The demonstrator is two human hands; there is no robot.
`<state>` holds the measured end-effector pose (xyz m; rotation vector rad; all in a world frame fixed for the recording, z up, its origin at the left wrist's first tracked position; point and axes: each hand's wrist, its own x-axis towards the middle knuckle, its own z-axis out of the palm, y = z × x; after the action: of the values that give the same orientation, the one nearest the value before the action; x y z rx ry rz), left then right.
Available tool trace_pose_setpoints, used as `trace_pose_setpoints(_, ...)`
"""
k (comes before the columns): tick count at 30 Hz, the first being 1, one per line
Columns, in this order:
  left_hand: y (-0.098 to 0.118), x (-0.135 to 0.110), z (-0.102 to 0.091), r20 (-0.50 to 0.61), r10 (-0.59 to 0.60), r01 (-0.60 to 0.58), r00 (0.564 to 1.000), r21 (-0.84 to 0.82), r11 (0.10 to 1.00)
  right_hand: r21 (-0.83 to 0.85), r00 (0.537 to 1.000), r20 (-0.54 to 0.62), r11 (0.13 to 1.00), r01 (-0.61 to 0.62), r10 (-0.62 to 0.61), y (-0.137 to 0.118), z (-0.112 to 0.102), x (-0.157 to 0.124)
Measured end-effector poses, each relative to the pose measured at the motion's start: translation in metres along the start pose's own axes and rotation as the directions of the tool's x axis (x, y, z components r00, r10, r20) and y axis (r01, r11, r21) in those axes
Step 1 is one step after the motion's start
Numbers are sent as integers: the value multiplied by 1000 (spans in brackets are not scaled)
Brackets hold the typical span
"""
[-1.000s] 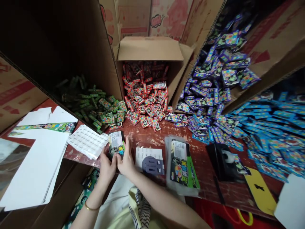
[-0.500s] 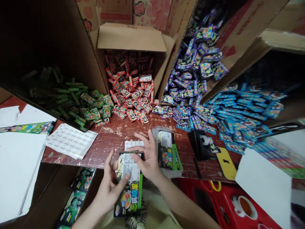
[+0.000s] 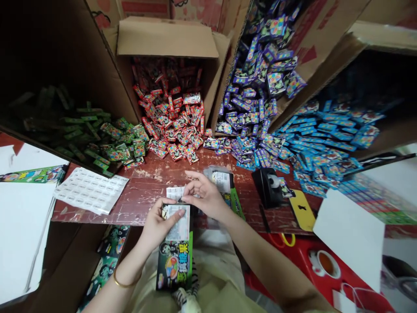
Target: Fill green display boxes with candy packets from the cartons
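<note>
The left hand point(image 3: 157, 226) grips, thumb point(image 3: 174, 218) extended, the right hand point(image 3: 206, 195) beside it, fingers point(image 3: 193, 188) curled

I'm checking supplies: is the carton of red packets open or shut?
Open: red packets spill out of the carton onto the table.

This looks like a small packing workshop — open cardboard cartons point(image 3: 167, 38) stand along a scuffed red desk point(image 3: 140, 176), spilling heaps of green packets point(image 3: 120, 151), red packets point(image 3: 180, 126), purple packets point(image 3: 250, 104) and blue packets point(image 3: 321, 137) onto it. A sheet of small printed labels point(image 3: 93, 189) lies at the left — hardly homely, all bulk stock and plain working clutter.
</note>
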<state>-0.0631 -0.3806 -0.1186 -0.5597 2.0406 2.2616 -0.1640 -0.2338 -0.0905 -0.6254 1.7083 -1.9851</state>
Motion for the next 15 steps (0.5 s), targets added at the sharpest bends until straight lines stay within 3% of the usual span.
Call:
trace_pose_setpoints(5,3,3,2,2,52,-52,999,73,996,-89,989,141,995,-34,47,5,1,6)
trace_pose_setpoints(8,5,2,2,0,87,-86,996,102,991,-87,986,127,992,-96,106,8,0,7)
trace_pose_setpoints(10,7,1,3,-36,117,-112,992,122,986,4,976,98,980,-198,196,10,-1,8)
trace_pose_setpoints(12,11,1,4,-66,143,-132,988,150,980,163,928,134,916,-367,348,12,-2,9)
trace_pose_setpoints(15,16,1,7,-67,158,-146,985,148,978,331,784,279,711,-620,554,16,-1,10)
